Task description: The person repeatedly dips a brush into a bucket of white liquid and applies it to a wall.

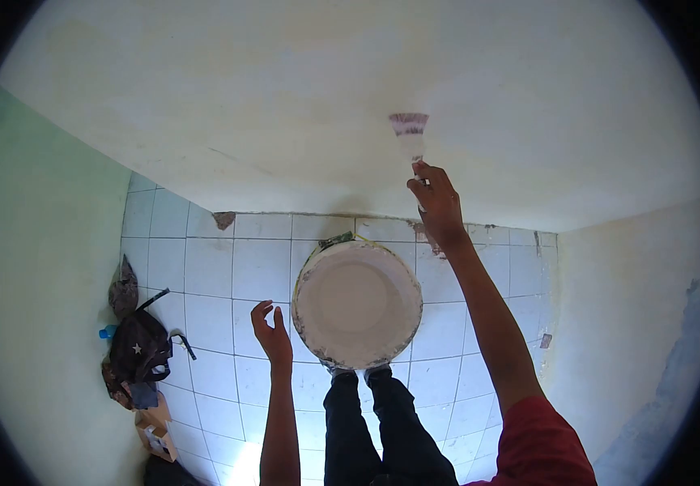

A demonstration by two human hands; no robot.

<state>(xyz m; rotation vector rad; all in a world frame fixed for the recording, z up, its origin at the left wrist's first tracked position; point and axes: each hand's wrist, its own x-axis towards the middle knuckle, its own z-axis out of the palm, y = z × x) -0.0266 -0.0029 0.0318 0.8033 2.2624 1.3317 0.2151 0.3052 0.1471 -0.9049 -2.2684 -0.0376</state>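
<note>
My right hand is closed around the handle of a paintbrush, bristles pointing up against the pale wall. The bristles are pinkish and coated with paint. My left hand hangs free at the left of the bucket, fingers slightly curled and apart, with nothing in it. Between my arms a round bucket stands on the floor just in front of my feet, its inside whitish and its rim crusted with dried paint.
White floor tiles run up to the wall's foot. Along the green left wall lie a black backpack, a dark patterned cloth bundle, a blue bottle cap and an open cardboard box. At right, another wall shows a bluish patch.
</note>
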